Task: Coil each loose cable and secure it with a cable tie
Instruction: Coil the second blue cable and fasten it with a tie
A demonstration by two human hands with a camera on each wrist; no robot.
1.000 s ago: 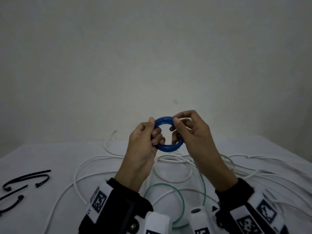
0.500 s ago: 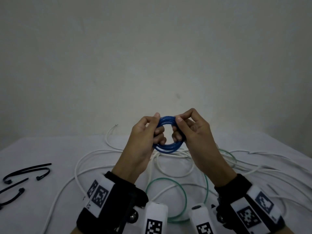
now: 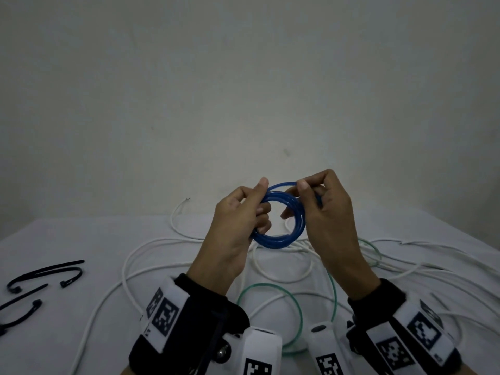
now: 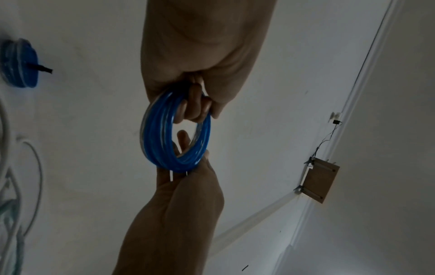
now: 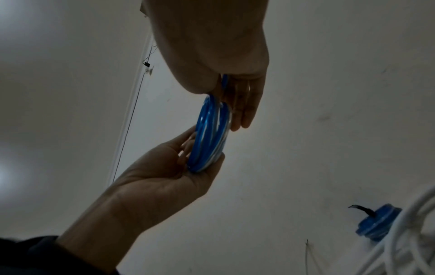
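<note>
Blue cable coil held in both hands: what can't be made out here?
- Blue cable coil: its ends, head view, hidden by left hand and right hand.
- Second blue coil with black tie: right wrist view, blurred, partly behind white cables.
- Black cable ties: head view, one cut off by left edge.

Head view looks down; both wrist views look up, close, at the blue coil [image 3: 281,215].
</note>
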